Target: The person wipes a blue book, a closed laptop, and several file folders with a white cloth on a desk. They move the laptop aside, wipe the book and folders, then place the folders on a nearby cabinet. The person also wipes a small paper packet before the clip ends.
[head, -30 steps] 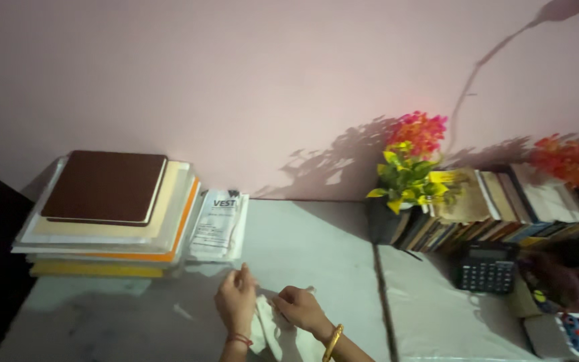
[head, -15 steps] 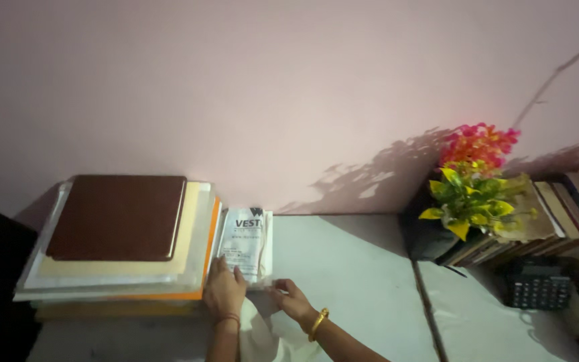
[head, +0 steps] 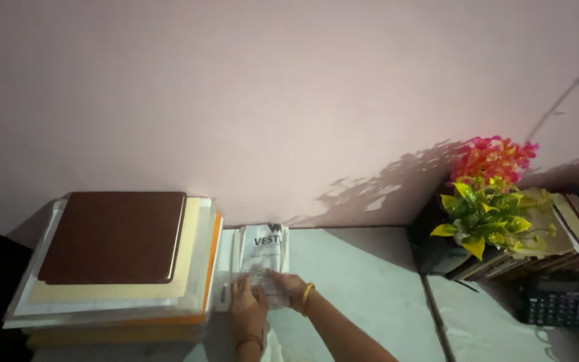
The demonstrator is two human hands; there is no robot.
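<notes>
Both hands rest on a flat white packet (head: 263,258) that lies on the desk (head: 356,288), just beside a tall stack (head: 112,268) of folders and papers. The left hand (head: 246,310) lies palm down on the packet's near left corner, fingers spread flat and touching the stack's edge; a thin red band circles its wrist. The right hand (head: 288,289) presses on the packet's near right part, fingers laid flat and not pinching anything, with a gold bangle (head: 307,295) at the wrist. The packet's far end reaches towards the pink wall (head: 269,100). A brown cover (head: 112,236) tops the stack, with cream and orange layers below it. To the right, well apart from the hands, a pot plant (head: 487,201) with yellow-green leaves and pink-orange flowers stands by a row of books (head: 557,234). A dark calculator (head: 554,302) lies in front of the books.
</notes>
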